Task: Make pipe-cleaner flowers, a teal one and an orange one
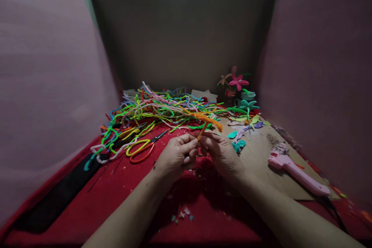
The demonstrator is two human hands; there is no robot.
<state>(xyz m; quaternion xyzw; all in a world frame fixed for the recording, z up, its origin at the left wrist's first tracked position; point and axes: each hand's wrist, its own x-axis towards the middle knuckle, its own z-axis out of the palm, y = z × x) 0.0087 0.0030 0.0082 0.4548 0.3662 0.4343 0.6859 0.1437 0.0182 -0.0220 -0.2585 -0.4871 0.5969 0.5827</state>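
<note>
Between my two hands is an orange pipe cleaner [216,123], its fuzzy flattened end sticking up and to the right above my fingers. My left hand [181,151] pinches its lower part between thumb and fingertips. From the other side my right hand [222,151] is closed on the same piece, its fingertips meeting those of the left. The exact spot where the fingers press is partly hidden. Behind the hands spreads a tangled heap of coloured pipe cleaners [162,108]. Scissors with yellow and red handles [142,150] lie left of my left hand.
A pink glue gun [302,176] rests on a brown board [261,166] at right, near teal and purple petal pieces [238,145]. Fuzzy flowers [238,82] stand at the back. A black strip [61,193] lies left on the red cloth [116,205], with scraps in front.
</note>
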